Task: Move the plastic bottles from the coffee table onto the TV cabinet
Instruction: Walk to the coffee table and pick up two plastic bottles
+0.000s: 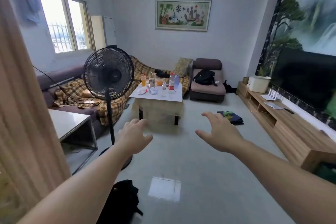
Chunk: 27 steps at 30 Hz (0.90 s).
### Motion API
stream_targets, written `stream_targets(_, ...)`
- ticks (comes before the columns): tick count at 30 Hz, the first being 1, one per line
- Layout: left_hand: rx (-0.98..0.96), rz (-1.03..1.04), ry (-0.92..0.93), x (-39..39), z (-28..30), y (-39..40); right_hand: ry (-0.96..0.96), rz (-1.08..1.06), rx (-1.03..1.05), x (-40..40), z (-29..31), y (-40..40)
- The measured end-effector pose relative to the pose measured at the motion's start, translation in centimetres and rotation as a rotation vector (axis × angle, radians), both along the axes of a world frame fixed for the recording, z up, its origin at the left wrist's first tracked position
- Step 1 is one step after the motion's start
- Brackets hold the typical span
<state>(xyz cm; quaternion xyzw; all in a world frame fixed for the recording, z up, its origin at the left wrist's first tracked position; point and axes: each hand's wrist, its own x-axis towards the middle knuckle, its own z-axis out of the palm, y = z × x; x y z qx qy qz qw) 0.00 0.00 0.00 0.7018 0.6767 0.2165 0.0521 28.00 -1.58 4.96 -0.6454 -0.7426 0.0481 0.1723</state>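
Bottles [171,82] small, blurred on coffee table [174,96]

Both hands, left hand [133,137] and right hand [219,132], reach forward empty with fingers spread, well apart from the coffee table [171,96], whose far edge carries plastic bottles [171,82].

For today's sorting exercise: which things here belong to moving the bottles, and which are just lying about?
Belongs to the job:
red-labelled bottle
small clear bottle
coffee table
TV cabinet
left hand
right hand

Just lying about:
standing fan
black backpack
framed picture
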Motion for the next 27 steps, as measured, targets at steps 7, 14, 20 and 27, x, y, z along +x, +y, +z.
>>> stream_targets(7,-0.014,0.0,-0.012,0.6,-0.5,10.5,0.002,-0.016,-0.041,-0.1,-1.3,11.3)
stream_targets(14,-0.031,-0.011,0.017,3.8,-0.1,24.5,0.012,0.035,-0.045,2.2,-2.8,26.8)
stream_targets(20,-0.083,0.034,0.091,7.3,1.9,36.9,0.01,0.056,-0.086,5.5,-1.6,39.8)
stream_targets(27,-0.124,0.048,0.085,9.0,2.2,49.7,-0.016,0.057,-0.082,7.3,-0.6,53.6)
